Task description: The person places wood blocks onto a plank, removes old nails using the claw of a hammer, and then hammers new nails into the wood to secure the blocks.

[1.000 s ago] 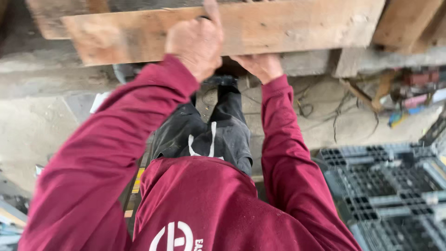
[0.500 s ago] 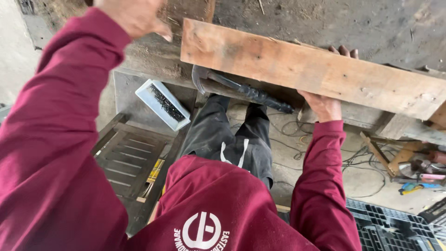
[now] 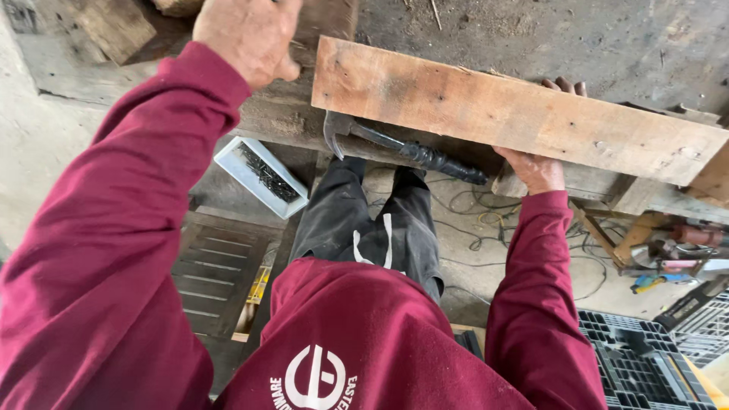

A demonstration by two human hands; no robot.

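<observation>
My right hand (image 3: 541, 163) is gripping the long wooden plank (image 3: 516, 114), palm under its near edge and fingertips (image 3: 566, 83) curling over the far edge. My left hand (image 3: 247, 34) is resting loosely closed on the timber (image 3: 273, 114) just past the plank's left end, thumb tucked in, holding nothing I can make out. The plank is lying tilted across the workbench (image 3: 531, 34), its right end reaching toward the bench corner. A claw hammer (image 3: 402, 148) is lying along the plank's near edge, just beside my right hand. Below the bench edge, a white box of nails (image 3: 262, 176) is sitting on the floor, with cables (image 3: 478, 220) spreading farther right.
</observation>
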